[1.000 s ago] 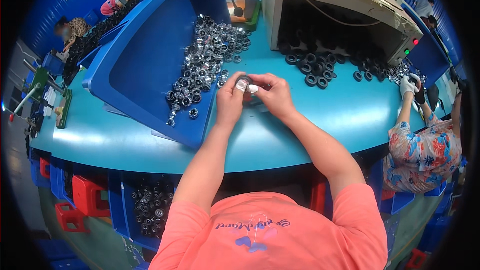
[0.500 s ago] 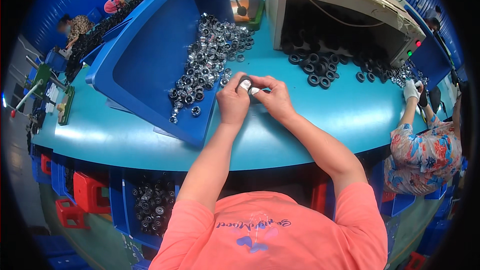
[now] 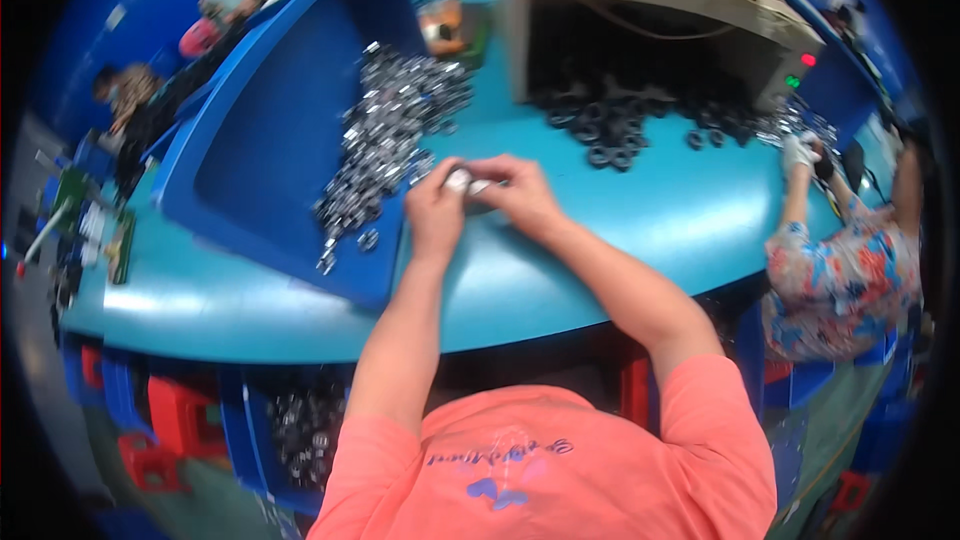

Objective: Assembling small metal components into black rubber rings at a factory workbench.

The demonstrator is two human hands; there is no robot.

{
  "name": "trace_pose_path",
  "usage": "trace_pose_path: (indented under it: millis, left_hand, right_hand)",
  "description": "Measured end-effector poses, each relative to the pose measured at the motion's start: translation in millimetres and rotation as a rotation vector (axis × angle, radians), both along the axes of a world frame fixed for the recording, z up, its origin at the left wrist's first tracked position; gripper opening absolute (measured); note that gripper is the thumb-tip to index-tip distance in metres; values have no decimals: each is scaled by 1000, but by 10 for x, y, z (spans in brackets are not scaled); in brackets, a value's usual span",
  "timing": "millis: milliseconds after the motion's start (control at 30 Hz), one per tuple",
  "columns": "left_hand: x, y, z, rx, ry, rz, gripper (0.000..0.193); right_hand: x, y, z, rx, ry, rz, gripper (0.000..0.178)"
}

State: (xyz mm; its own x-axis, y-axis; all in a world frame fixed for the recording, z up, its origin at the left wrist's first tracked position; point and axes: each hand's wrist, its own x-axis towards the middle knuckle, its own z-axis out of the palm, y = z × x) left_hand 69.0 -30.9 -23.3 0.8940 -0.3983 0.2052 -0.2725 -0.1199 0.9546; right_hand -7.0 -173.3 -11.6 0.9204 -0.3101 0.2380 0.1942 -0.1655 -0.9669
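My left hand and my right hand meet above the table, fingers closed on a small black ring. White coverings show on both thumbs. Blur and the fingers hide most of the ring, and I cannot tell if a hub sits in it. Left of my hands, a pile of shiny silver-and-black wheel hubs lies in a tilted blue bin. Loose black rings are heaped to the right, in front of an open-fronted box.
The teal table curves around in front of me. A green hand press stands at its left end. On the right, a co-worker in a floral shirt handles parts with a gloved hand. Below are a blue crate of wheels and red stools.
The whole view has shifted and blurred, so the table and bins sit further left in the picture. My hands stay together on the black ring, slightly lower and more to the left.
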Motion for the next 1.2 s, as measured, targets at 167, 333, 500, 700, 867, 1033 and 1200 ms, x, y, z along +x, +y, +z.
trace_pose_path:
  millis: [167,333,500,700,867,1033,1200]
  left_hand:
    - [48,15,-29,-91,186,-168,39]
    - [-112,-117,5,-129,23,-327,59]
    - [-146,-84,19,-34,-94,-292,54]
    - [-156,-80,-3,76,-337,-213,52]
    - [-96,-58,-46,-79,-109,-232,50]
    - [-103,-79,42,-221,126,-243,52]
    - [-76,-78,34,-242,141,-240,53]
  right_hand:
    - [112,-66,-128,279,94,128,35]
    - [50,-172,-72,334,116,84,28]
    - [72,-199,-150,257,134,40,29]
    - [92,-199,-151,213,169,29,30]
    - [20,-264,-36,461,145,236,37]
    - [-30,-264,103,599,137,308,45]
    - [24,-237,73,572,132,293,45]
